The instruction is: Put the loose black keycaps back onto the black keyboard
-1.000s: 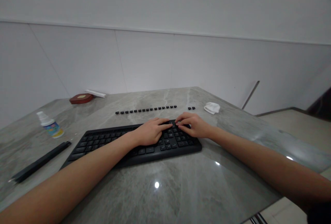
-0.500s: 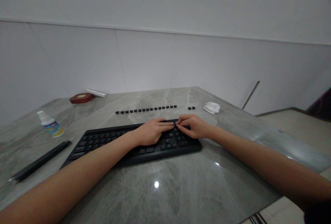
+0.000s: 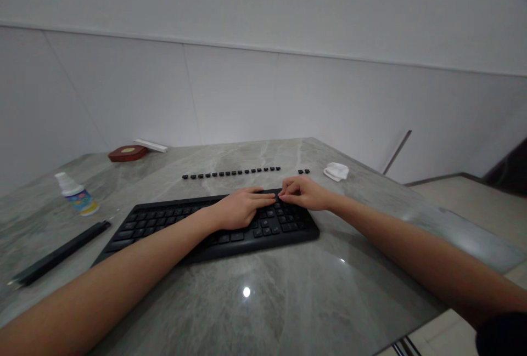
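Note:
A black keyboard (image 3: 247, 243) lies on the grey marbled table, slightly slanted. Flat across its keys rests my left hand (image 3: 242, 208), fingers stretched toward the upper right part. My right hand (image 3: 302, 192) is at the keyboard's top right, thumb and fingertips pinched together by the number pad; whatever is between them is too small to make out. Behind the keyboard runs a row of small black keycaps (image 3: 234, 173), and two more keycaps (image 3: 303, 171) sit apart to the right of that row.
A crumpled white cloth (image 3: 336, 171) lies right of the keycaps. On the left are a spray bottle (image 3: 80, 197) and a long black bar (image 3: 61, 253). A reddish-brown box (image 3: 127, 153) and a white strip (image 3: 151, 145) lie near the wall.
My right hand's fingers have drawn closer together into a tighter pinch at the keyboard's top right. My left hand stays flat in place. The view has shifted slightly.

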The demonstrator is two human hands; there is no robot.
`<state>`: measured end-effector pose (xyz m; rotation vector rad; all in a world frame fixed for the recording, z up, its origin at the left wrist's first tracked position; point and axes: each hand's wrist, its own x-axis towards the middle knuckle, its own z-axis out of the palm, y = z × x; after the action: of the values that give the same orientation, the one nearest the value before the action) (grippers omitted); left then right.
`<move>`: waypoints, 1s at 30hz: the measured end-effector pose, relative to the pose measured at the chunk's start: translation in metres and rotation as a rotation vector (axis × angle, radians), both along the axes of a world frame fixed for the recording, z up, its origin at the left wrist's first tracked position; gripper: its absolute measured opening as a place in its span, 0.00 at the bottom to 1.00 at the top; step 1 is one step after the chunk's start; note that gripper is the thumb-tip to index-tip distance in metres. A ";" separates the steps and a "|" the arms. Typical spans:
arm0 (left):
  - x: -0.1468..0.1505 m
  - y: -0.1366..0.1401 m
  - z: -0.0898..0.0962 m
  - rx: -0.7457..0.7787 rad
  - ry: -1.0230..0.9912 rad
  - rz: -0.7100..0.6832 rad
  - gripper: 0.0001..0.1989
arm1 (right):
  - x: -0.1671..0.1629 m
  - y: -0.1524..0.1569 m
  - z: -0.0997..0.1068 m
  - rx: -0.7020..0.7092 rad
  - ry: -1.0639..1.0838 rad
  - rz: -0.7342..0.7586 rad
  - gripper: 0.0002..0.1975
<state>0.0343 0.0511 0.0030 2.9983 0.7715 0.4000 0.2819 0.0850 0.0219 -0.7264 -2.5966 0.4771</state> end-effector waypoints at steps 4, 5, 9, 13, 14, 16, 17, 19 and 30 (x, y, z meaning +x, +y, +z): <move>0.000 0.000 0.000 -0.001 -0.009 0.003 0.29 | -0.002 -0.002 0.002 0.024 -0.011 0.003 0.15; 0.000 0.000 -0.001 -0.002 -0.014 -0.001 0.29 | -0.003 -0.004 0.003 0.046 -0.024 0.003 0.15; 0.000 0.001 -0.001 -0.001 -0.027 -0.002 0.29 | -0.004 -0.009 0.006 0.070 -0.060 0.002 0.15; 0.000 0.001 -0.001 0.005 -0.030 -0.011 0.28 | -0.001 -0.004 0.000 -0.024 -0.014 -0.028 0.14; 0.001 0.001 -0.001 0.005 -0.033 -0.014 0.28 | 0.000 -0.002 -0.001 -0.050 -0.003 -0.029 0.14; 0.001 0.000 -0.001 0.005 -0.038 -0.014 0.28 | 0.000 -0.002 -0.005 -0.056 0.004 -0.025 0.14; 0.001 0.000 0.000 0.005 -0.038 -0.011 0.28 | -0.001 -0.003 -0.006 -0.034 0.000 -0.023 0.14; 0.001 -0.001 0.000 0.005 -0.034 -0.006 0.28 | -0.002 -0.007 -0.007 0.024 -0.008 -0.027 0.14; -0.001 0.000 -0.001 -0.015 -0.029 0.010 0.29 | 0.012 0.004 -0.013 0.071 0.101 -0.099 0.13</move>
<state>0.0337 0.0510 0.0025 2.9695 0.7832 0.4346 0.2937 0.0889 0.0091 -0.7817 -2.4576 0.3799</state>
